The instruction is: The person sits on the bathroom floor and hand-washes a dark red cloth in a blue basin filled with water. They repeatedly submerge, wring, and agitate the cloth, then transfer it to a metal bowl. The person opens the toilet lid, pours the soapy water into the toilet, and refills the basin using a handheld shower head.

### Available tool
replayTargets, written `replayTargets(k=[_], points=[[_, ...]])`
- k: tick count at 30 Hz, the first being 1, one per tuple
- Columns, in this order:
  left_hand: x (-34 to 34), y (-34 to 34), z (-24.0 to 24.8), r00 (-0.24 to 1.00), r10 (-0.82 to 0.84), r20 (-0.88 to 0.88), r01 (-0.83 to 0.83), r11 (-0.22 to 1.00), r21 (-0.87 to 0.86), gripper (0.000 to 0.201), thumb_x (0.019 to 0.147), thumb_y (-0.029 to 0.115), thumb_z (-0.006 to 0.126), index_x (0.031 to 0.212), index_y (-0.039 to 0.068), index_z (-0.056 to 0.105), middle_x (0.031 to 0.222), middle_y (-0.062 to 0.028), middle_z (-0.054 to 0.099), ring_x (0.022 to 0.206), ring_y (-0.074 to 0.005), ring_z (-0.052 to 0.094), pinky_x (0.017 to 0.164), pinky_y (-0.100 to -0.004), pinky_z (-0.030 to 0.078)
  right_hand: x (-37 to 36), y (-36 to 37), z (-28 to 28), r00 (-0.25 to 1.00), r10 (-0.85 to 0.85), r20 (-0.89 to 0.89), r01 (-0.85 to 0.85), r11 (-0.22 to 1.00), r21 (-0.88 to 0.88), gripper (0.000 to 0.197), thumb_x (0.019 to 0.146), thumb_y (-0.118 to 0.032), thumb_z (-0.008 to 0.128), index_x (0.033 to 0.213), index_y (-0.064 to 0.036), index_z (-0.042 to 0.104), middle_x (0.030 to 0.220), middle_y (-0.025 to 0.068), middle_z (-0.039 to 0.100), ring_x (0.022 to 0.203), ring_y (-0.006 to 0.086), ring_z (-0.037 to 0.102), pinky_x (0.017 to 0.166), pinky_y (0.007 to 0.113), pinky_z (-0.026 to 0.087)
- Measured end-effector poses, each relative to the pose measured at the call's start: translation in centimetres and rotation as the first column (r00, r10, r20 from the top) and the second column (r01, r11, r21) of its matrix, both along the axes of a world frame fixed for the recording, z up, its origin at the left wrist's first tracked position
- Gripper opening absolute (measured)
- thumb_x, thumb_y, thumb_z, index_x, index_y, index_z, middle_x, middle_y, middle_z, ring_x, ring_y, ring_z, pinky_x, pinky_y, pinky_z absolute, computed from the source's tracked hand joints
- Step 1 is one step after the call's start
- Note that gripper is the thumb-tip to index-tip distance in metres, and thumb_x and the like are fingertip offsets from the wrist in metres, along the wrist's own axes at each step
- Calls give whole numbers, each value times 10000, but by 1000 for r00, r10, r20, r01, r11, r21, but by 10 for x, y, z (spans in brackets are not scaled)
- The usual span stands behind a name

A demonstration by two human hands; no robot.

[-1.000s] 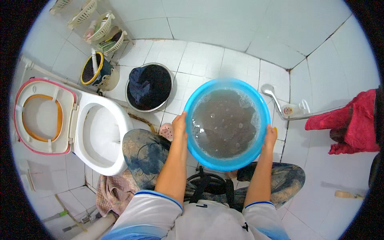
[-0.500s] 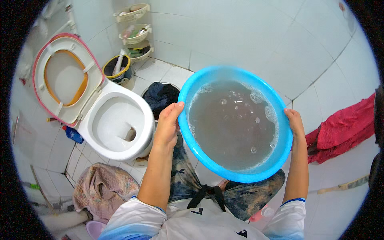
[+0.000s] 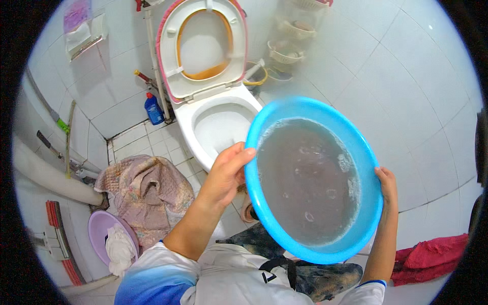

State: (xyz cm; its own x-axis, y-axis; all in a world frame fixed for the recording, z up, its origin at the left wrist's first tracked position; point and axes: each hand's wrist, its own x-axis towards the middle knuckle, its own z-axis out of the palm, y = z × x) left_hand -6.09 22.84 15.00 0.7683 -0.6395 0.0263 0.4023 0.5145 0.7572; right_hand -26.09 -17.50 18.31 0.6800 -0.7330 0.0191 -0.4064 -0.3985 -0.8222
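Between my hands hangs a round blue basin, held up in front of my body. Murky grey water with foam and a few bubbles lies in it. My left hand grips the basin's left rim, thumb on top and fingers underneath. On the opposite rim my right hand is closed, its fingers partly hidden behind the basin's wall. A white toilet stands just beyond my left hand, its pink-edged lid and seat raised. The basin's left edge overlaps the view of the bowl.
A quilted cloth lies on the tiled floor at left, beside a purple basin with white cloth. A blue bottle stands by the wall. Tiered baskets stand in the far corner; red cloth hangs at right.
My view and body have turned left, so the toilet appears nearer the middle. The basin, still in both hands, now overlaps the toilet bowl's edge. The purple basin has come into fuller view.
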Motion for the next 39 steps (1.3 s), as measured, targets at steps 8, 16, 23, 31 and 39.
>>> replayTargets(k=[8, 16, 23, 31, 39], points=[[22, 52, -53, 963, 237, -126, -226, 969, 98, 249, 885, 215, 524, 1039, 23, 557, 849, -23, 617, 708, -83, 594, 598, -221, 493, 105, 34, -43, 990, 134, 33, -136, 989, 63, 237, 798, -242, 630, 851, -11, 638, 708, 38, 605, 601, 124, 541, 562, 277, 437], [40, 61, -90, 922, 296, -249, -275, 955, 116, 240, 887, 207, 517, 1044, 29, 552, 883, -36, 623, 740, -101, 604, 654, -245, 507, 163, 37, -59, 981, 191, -20, -190, 980, 54, 219, 790, -220, 640, 815, -2, 640, 697, 44, 607, 588, 124, 534, 546, 274, 428], [48, 63, -108, 885, 323, -336, -291, 946, 142, 248, 889, 207, 512, 1066, 34, 537, 922, -50, 618, 801, -130, 607, 724, -284, 506, 193, 37, -52, 969, 233, -84, -232, 972, 26, 226, 787, -223, 641, 808, 2, 639, 684, 43, 605, 581, 121, 532, 538, 270, 426], [53, 59, -111, 893, 270, -360, -258, 963, 82, 267, 897, 218, 504, 1077, 23, 521, 949, -62, 624, 768, -130, 619, 665, -276, 521, 208, 45, -33, 960, 210, -184, -214, 977, -3, 234, 791, -234, 631, 824, -2, 631, 701, 51, 608, 602, 128, 538, 563, 276, 434], [58, 60, -125, 897, 250, -365, -235, 968, 84, 324, 889, 243, 510, 1092, -8, 537, 951, -100, 633, 810, -160, 617, 732, -307, 519, 217, 30, -40, 951, 251, -181, -256, 967, -4, 225, 782, -245, 627, 771, -20, 623, 658, 36, 584, 570, 126, 507, 545, 279, 409]])
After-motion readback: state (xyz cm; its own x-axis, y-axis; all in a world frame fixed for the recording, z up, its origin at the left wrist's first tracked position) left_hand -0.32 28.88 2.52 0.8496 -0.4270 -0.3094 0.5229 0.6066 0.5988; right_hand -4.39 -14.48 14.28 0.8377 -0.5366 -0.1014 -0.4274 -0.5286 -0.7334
